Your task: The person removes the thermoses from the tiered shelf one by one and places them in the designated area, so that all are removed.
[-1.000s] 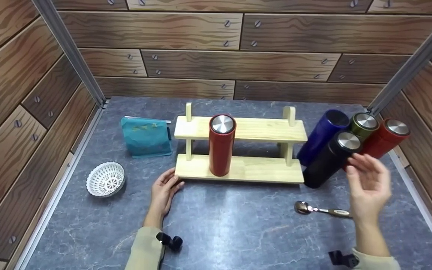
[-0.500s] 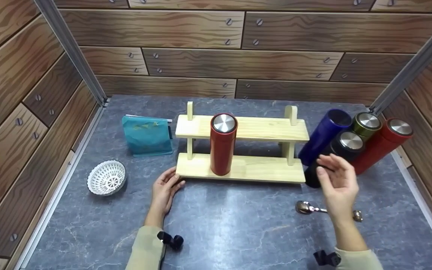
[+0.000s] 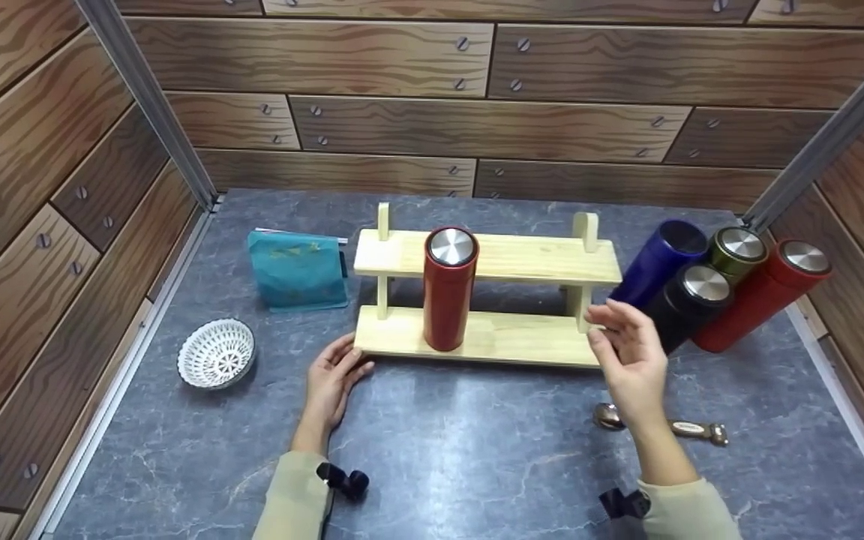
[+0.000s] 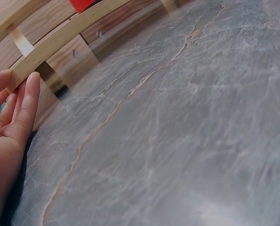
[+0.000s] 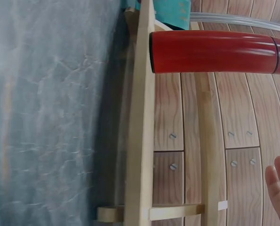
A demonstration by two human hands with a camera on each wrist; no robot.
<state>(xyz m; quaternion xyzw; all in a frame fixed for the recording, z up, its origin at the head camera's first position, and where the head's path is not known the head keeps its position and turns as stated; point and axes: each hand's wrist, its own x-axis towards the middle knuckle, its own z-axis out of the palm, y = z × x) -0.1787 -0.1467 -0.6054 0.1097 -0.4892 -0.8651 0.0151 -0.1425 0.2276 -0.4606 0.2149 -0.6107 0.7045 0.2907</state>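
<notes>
Left hand (image 3: 333, 377) lies flat and relaxed on the desk (image 3: 477, 465), fingertips against the left end of the wooden rack (image 3: 481, 335); right hand (image 3: 627, 352) hovers with loose fingers, gripping nothing, at the rack's right end. Judged step: bracing the rack at both ends; next move calls for the right hand to make contact. Rack sits mid-desk, long axis left-right, with the red flask (image 3: 447, 289) upright on its lower board.

Marble table (image 3: 477, 465), rack (image 3: 486, 337), spoon (image 3: 661, 424), basket (image 3: 216, 354)
</notes>
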